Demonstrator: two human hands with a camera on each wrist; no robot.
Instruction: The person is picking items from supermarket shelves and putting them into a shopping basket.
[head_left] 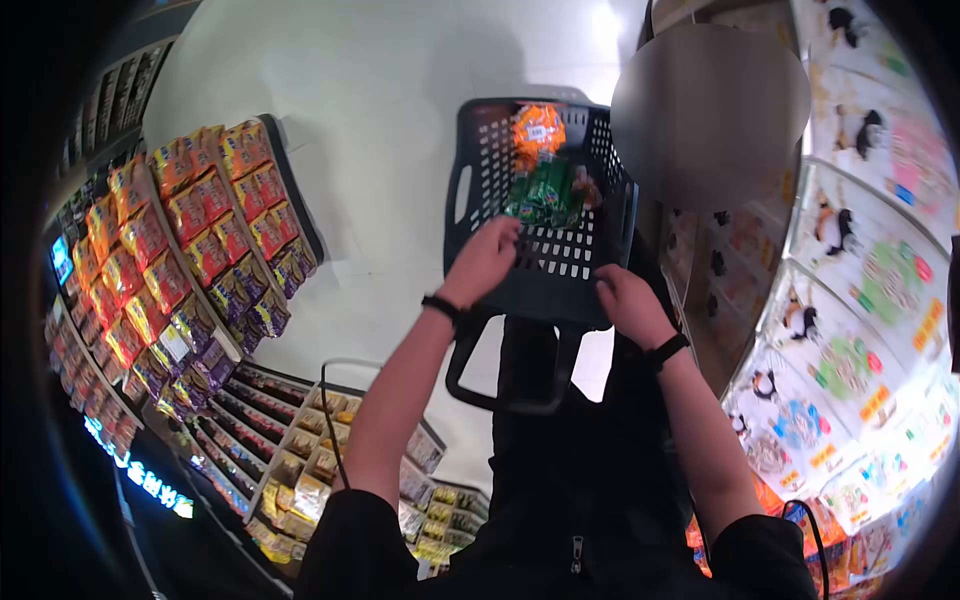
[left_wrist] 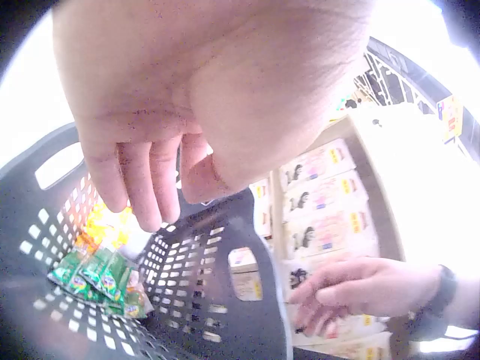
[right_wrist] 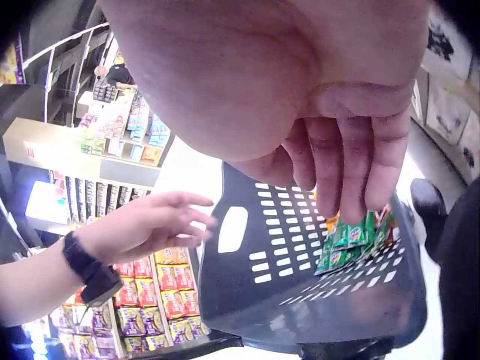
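Observation:
A dark perforated basket (head_left: 560, 290) hangs in front of the person, its handle folded toward the body. Green packets (head_left: 548, 192) and an orange packet (head_left: 538, 130) lie inside it. The left hand (head_left: 486, 262) is over the basket's near left part, fingers loosely bent and holding nothing; in the left wrist view the left hand (left_wrist: 195, 97) hangs above the opening. At the near right corner is the right hand (head_left: 634, 304), empty too; the right wrist view shows the right hand (right_wrist: 300, 97) with relaxed fingers over the basket (right_wrist: 255, 300).
Racks of red, orange and purple snack packets (head_left: 190, 230) stand on the left, with shelves of small goods (head_left: 310, 450) nearer. White printed packages (head_left: 850, 290) fill the right side. Pale floor (head_left: 360, 130) lies beyond and left of the basket.

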